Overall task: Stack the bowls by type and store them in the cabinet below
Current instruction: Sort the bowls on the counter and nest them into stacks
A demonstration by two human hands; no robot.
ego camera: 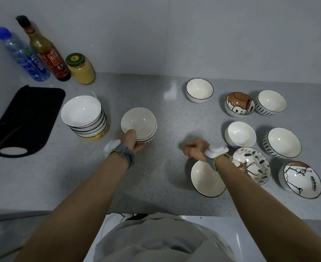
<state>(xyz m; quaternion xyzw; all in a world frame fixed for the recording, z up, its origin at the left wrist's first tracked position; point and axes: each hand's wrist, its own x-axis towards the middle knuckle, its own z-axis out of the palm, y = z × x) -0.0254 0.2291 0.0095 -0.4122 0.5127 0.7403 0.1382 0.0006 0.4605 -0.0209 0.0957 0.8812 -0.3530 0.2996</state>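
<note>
dim, flat overhead light; glare spots inside bowls (199,90); soft blur, wide-angle edge bending.

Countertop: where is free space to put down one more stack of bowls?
Bare counter lies between the held stack and the loose bowls at right. Another free patch is the near-left edge, below the black board. The right side is crowded.

Tall white stack (84,118) upright; short stack (139,125) just right; eight single bowls (240,134) scattered further right.
</note>
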